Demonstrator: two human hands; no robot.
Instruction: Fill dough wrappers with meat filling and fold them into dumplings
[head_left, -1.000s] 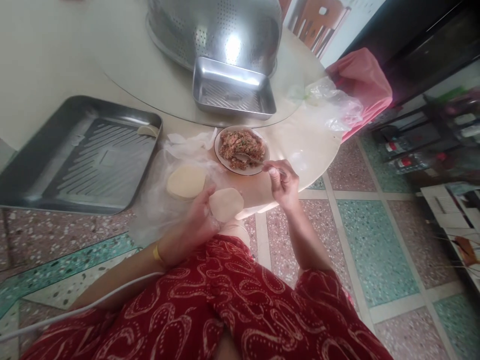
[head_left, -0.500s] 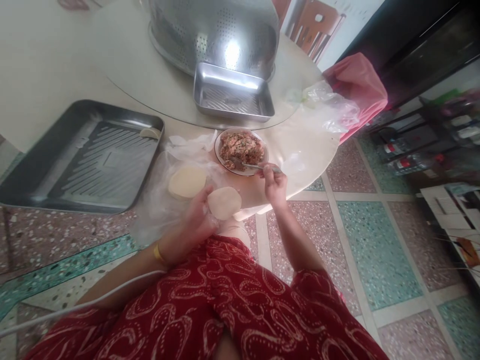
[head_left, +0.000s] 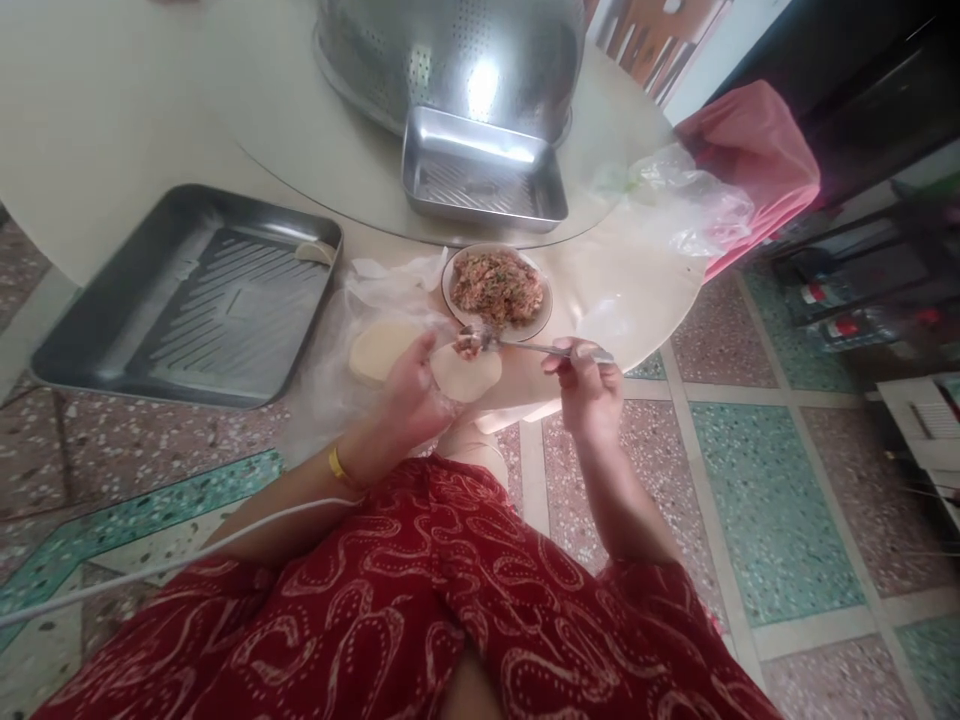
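Spoon [head_left: 525, 346] has lifted filling from bowl [head_left: 496, 290] onto wrapper [head_left: 466, 372].

A round, pale dough wrapper [head_left: 466, 373] lies flat and open on the fingers of the left hand [head_left: 409, 392], held just off the near edge of the desk [head_left: 135, 110]. A metal spoon [head_left: 525, 346] lies almost level, its handle pinched in the right hand [head_left: 589, 385] at 3 o'clock of the wrapper; its bowl, heaped with pinkish minced filling flecked with green, sits over the wrapper's far rim at 12 o'clock. Whether the filling touches the dough cannot be told. The bowl of filling [head_left: 496, 291] stands on the desk just beyond, at 12 o'clock, well heaped
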